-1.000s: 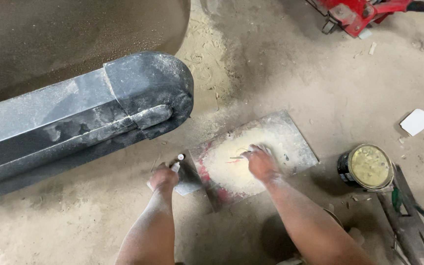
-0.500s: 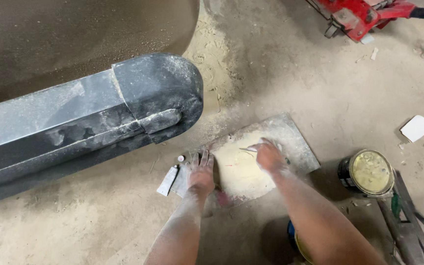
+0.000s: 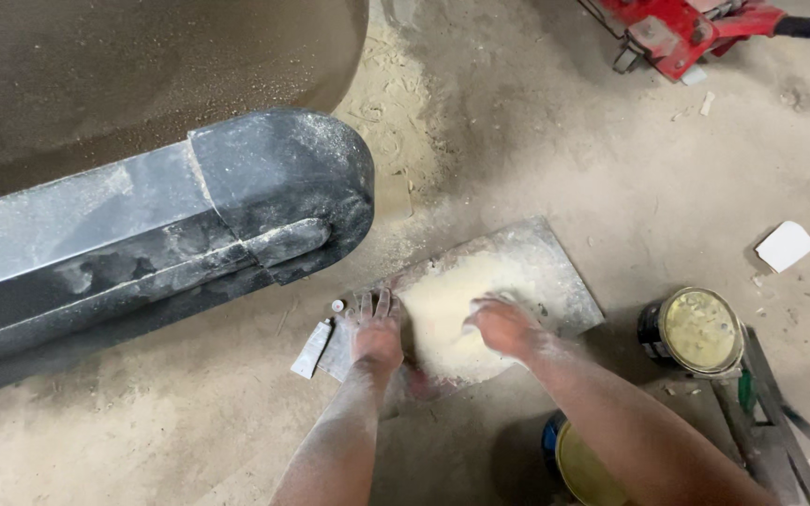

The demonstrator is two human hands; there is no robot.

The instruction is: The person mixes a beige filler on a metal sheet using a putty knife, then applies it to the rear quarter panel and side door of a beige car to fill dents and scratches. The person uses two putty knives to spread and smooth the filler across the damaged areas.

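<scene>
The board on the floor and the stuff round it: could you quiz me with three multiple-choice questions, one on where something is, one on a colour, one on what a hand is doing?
1. Where does the round open tin stand?
A. To the right of the flat board
B. On top of the dark bumper
C. Beside the red machine

2. What colour is the paste spread on the board?
A. Bright blue
B. Pale yellow
C. Black

3. How is the left hand placed?
A. Raised in the air
B. Gripping the tin
C. Pressed flat on the board's left end, fingers spread

Answers:
1. A, since the tin sits on the floor just off the board's right end.
2. B, since the patch looks pale cream-yellow against the grey board.
3. C, since the palm lies down on the board while the right hand works in the paste.
</scene>
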